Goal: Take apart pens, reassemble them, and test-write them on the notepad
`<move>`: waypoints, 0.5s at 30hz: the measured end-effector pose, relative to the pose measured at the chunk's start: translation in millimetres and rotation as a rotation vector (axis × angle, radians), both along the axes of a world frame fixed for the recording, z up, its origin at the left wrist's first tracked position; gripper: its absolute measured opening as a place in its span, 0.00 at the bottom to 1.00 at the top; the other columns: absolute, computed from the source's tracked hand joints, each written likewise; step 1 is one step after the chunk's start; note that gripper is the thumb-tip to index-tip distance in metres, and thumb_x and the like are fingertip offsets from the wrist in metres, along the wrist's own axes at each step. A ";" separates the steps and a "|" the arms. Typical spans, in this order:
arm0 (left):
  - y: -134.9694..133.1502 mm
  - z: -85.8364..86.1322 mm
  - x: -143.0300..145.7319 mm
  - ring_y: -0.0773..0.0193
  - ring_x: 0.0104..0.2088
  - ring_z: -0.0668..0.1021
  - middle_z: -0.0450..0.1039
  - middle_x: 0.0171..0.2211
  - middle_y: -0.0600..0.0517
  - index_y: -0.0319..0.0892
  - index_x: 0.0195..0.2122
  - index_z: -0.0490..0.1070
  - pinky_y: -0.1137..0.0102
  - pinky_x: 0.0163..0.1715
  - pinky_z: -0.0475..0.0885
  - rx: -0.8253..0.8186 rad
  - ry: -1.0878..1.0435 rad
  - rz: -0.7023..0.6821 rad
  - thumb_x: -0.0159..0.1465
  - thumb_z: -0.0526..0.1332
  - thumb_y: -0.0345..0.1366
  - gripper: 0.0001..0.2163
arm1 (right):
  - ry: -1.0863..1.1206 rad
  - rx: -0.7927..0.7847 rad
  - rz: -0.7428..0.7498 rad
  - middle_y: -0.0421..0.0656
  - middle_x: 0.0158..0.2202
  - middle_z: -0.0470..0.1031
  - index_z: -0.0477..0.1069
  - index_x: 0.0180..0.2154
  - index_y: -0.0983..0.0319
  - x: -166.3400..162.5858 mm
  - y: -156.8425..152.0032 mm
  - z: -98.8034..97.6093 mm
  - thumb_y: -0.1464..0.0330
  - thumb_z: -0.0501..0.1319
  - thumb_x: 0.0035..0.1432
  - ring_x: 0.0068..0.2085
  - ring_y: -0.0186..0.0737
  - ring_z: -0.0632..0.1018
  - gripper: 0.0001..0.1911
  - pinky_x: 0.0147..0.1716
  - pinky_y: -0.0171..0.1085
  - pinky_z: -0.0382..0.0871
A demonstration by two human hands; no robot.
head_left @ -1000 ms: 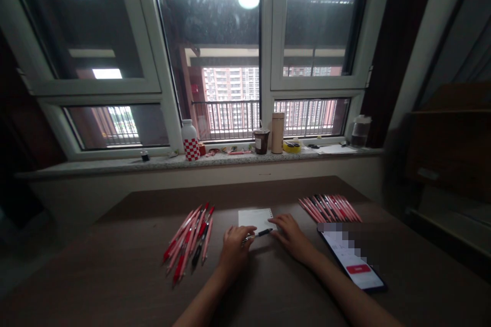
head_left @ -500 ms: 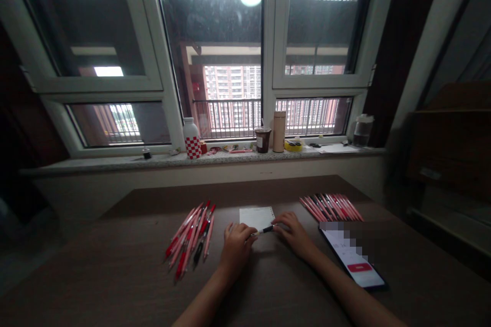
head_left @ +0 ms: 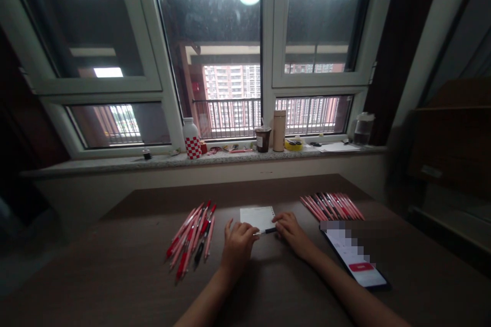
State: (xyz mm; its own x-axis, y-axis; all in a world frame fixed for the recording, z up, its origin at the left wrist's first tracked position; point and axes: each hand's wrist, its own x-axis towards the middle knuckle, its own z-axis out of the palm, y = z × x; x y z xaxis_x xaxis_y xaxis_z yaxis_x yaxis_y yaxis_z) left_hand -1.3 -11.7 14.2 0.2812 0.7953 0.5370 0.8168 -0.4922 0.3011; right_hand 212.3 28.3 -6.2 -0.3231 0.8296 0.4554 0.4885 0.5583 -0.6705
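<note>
Both hands grip one pen (head_left: 264,231) over the desk (head_left: 115,276) — left hand (head_left: 238,248) closed on its barrel, right hand (head_left: 293,232) pinching the dark end — just before a small notepad (head_left: 258,215), between two pen piles.

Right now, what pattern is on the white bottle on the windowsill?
The bottle has red-and-white checks on its lower part, plain white above; head view.
</note>
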 end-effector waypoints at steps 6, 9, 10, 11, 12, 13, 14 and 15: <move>-0.7 1.2 3.3 0.62 0.41 0.74 0.75 0.35 0.53 0.49 0.39 0.74 0.51 0.59 0.50 -0.025 0.001 0.051 0.64 0.55 0.32 0.09 | -0.019 -0.013 -0.036 0.45 0.47 0.69 0.70 0.23 0.60 -2.5 3.6 -3.6 0.56 0.47 0.65 0.53 0.45 0.62 0.25 0.56 0.45 0.56; -1.0 2.0 4.1 0.61 0.42 0.73 0.76 0.36 0.53 0.49 0.39 0.74 0.51 0.59 0.50 -0.055 -0.026 0.057 0.64 0.53 0.31 0.10 | -0.044 -0.030 -0.055 0.46 0.49 0.67 0.71 0.23 0.60 -3.7 2.2 -3.0 0.58 0.49 0.64 0.54 0.45 0.62 0.23 0.56 0.45 0.56; -1.2 2.4 4.1 0.61 0.42 0.73 0.77 0.37 0.53 0.49 0.38 0.74 0.51 0.59 0.49 -0.067 -0.039 0.057 0.64 0.53 0.31 0.10 | -0.048 -0.036 -0.060 0.46 0.49 0.67 0.71 0.23 0.60 -4.2 1.6 -2.9 0.58 0.49 0.64 0.54 0.45 0.62 0.22 0.56 0.45 0.56; -1.4 2.8 3.9 0.60 0.42 0.73 0.77 0.37 0.53 0.49 0.38 0.74 0.50 0.59 0.48 -0.078 -0.053 0.056 0.64 0.53 0.31 0.10 | -0.049 -0.037 -0.062 0.46 0.49 0.67 0.71 0.23 0.60 -4.7 0.9 -2.9 0.59 0.50 0.64 0.54 0.45 0.62 0.22 0.57 0.45 0.56; -1.6 3.3 3.6 0.60 0.42 0.73 0.77 0.37 0.54 0.49 0.37 0.74 0.50 0.59 0.48 -0.087 -0.067 0.055 0.65 0.52 0.32 0.10 | -0.045 -0.033 -0.064 0.46 0.50 0.67 0.71 0.23 0.60 -5.4 0.3 -2.8 0.59 0.50 0.64 0.54 0.46 0.62 0.21 0.57 0.45 0.56; -1.8 3.9 3.3 0.60 0.42 0.73 0.78 0.37 0.54 0.49 0.37 0.74 0.50 0.59 0.47 -0.094 -0.080 0.055 0.65 0.52 0.32 0.10 | -0.039 -0.025 -0.064 0.46 0.50 0.67 0.71 0.23 0.60 -6.0 -0.5 -2.7 0.59 0.50 0.63 0.54 0.46 0.61 0.21 0.57 0.45 0.56; -2.0 4.6 3.0 0.60 0.42 0.73 0.78 0.37 0.55 0.49 0.36 0.74 0.49 0.59 0.46 -0.100 -0.092 0.056 0.65 0.52 0.32 0.10 | -0.033 -0.018 -0.064 0.46 0.50 0.67 0.71 0.23 0.60 -6.7 -1.2 -2.4 0.60 0.51 0.63 0.55 0.46 0.61 0.21 0.57 0.45 0.56; -2.2 5.2 2.8 0.60 0.42 0.74 0.78 0.36 0.55 0.49 0.36 0.73 0.49 0.59 0.46 -0.107 -0.101 0.060 0.65 0.52 0.32 0.10 | -0.030 -0.013 -0.067 0.46 0.50 0.66 0.71 0.23 0.60 -7.3 -2.0 -2.1 0.60 0.51 0.63 0.55 0.46 0.61 0.21 0.57 0.45 0.56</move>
